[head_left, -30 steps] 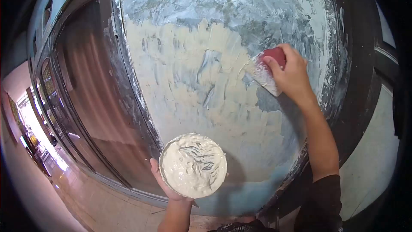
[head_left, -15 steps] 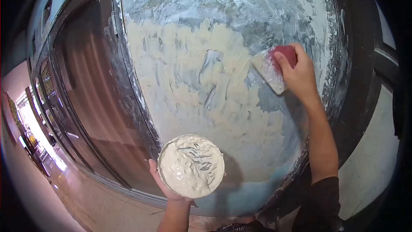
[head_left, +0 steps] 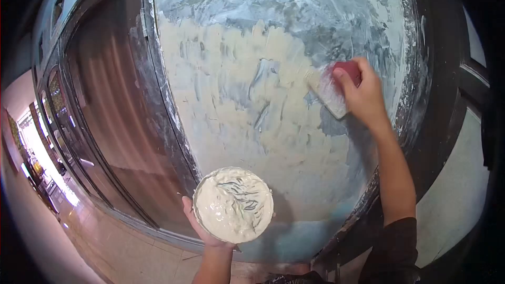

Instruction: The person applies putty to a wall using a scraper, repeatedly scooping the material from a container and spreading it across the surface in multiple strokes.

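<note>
My right hand is closed round the red end of a putty knife, its wide blade smeared with cream putty and lying against the wall. Left of the blade, a broad patch of cream putty covers the wall's middle, with streaks of grey showing through. Low in the view, my left hand supports a round container of putty from beneath and the side. Wet, ridged putty fills it nearly to the rim. Most of the left fingers are hidden under the container.
A dark-framed glass door or window with a brownish curtain stands left of the wall. Dark wooden framing borders the right side. Tiled floor runs along the bottom left towards a bright opening.
The putty knife has shifted very slightly, and fresh putty now shows on the wall near its upper left corner. The container stays nearly in place.
</note>
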Available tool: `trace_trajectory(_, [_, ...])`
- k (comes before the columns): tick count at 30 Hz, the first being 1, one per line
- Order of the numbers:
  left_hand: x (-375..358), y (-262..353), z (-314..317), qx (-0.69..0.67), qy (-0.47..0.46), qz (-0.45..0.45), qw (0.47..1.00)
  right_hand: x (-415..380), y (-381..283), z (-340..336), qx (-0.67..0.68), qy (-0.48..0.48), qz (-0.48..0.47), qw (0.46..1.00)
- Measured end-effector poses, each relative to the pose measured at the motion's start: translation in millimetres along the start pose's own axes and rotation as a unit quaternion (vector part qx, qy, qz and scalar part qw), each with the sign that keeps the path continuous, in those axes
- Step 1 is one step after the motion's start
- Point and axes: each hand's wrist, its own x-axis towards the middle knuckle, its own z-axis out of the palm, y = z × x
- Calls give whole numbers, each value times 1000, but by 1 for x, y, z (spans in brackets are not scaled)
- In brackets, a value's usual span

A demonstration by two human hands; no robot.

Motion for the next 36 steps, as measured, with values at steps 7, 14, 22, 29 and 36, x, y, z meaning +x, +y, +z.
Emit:
trace_trajectory(7, [-1, 8, -4, -42, -60, -53, 996, 10, 5, 11, -126, 43, -77, 988])
trace_trajectory(14, [2, 26, 6, -21, -38, -44, 998, 15, -4, -18, 86, 24, -34, 995])
trace_trajectory(22, [5, 17, 31, 13, -56, -83, 995, -98, -102, -14, -83, -250, -426, 866])
trace_trajectory(29, [-3, 18, 20, -25, -48, -61, 997, -132, -116, -14, -68, -354, -425, 831])
trace_trajectory(36, [-12, 16, 12, -22, -26, -67, 997, -154, -119, -9, -85, -343, -399, 846])
